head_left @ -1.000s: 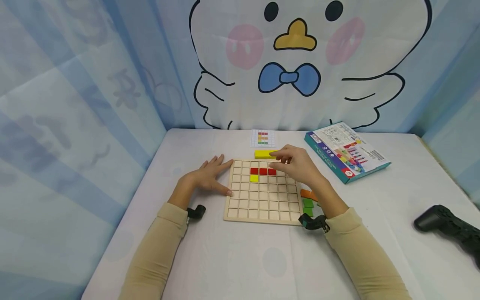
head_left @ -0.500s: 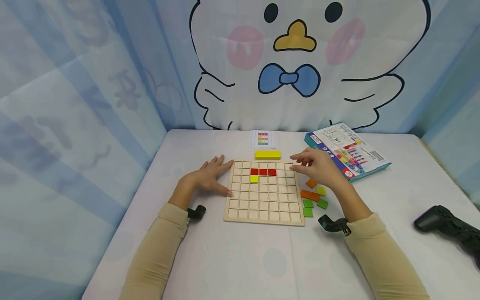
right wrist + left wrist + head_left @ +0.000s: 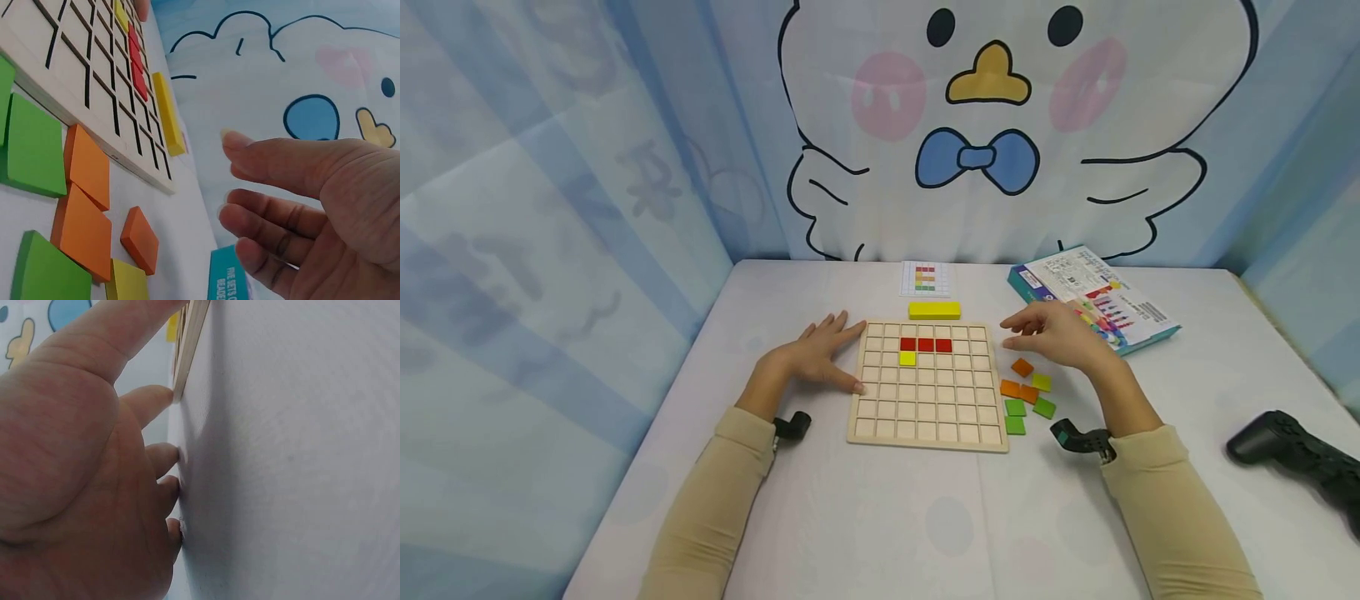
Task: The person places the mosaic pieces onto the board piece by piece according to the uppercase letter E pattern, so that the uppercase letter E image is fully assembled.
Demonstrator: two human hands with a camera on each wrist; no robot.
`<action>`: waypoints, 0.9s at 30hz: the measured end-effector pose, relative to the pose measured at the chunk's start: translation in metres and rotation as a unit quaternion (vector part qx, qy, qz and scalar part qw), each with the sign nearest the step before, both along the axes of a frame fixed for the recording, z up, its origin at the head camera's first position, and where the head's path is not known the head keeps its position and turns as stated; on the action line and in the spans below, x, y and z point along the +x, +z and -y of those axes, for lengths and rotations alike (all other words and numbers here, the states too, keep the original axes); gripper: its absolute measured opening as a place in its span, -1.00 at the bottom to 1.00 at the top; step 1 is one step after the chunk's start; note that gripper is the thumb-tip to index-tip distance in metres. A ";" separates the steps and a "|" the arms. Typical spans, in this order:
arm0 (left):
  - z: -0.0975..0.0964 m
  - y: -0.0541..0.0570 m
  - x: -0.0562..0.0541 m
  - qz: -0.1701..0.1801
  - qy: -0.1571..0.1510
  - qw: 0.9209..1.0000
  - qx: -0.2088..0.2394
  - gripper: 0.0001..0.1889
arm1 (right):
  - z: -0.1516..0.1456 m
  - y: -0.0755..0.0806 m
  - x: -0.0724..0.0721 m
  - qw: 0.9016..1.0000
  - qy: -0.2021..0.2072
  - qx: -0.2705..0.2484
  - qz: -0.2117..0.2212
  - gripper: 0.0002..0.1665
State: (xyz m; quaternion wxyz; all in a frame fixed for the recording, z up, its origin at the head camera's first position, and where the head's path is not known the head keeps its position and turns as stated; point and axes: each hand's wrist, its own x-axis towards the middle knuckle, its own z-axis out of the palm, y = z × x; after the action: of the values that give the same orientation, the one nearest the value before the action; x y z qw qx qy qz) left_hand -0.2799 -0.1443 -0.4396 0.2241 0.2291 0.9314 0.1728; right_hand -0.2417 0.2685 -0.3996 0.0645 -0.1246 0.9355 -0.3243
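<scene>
A wooden grid board [image 3: 927,414] lies flat on the table. Three red square tiles [image 3: 926,345] sit side by side in its upper part, and a yellow tile [image 3: 907,358] fills the cell below the leftmost one. My left hand [image 3: 808,358] is spread at the board's left edge, thumb and index finger touching it. To the right of the board, my right hand [image 3: 1052,335] hovers with fingers loosely bent and nothing between them. Below it lie several loose tiles: orange tiles [image 3: 1022,367], a yellow tile [image 3: 1041,382] and green tiles [image 3: 1043,407].
A yellow bar [image 3: 935,311] lies just beyond the board, with a printed pattern card [image 3: 927,279] behind it. At the back right is a teal-edged box [image 3: 1105,296]. A black game controller [image 3: 1296,458] rests at the far right.
My right hand has moved right, from above the board near the yellow bar to beside the board, uncovering the loose tiles. The left hand stays in place.
</scene>
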 end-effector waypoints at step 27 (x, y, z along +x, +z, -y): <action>0.001 -0.003 -0.001 -0.007 -0.004 1.000 0.003 0.28 | -0.015 -0.013 -0.003 0.992 0.057 0.046 0.105 -0.72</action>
State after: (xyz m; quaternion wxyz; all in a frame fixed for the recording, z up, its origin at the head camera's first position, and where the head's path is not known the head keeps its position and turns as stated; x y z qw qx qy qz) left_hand -0.2811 -0.1454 -0.4428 0.2176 0.2349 0.9315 0.1727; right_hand -0.2446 0.2837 -0.4128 0.1860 -0.1400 0.9288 -0.2883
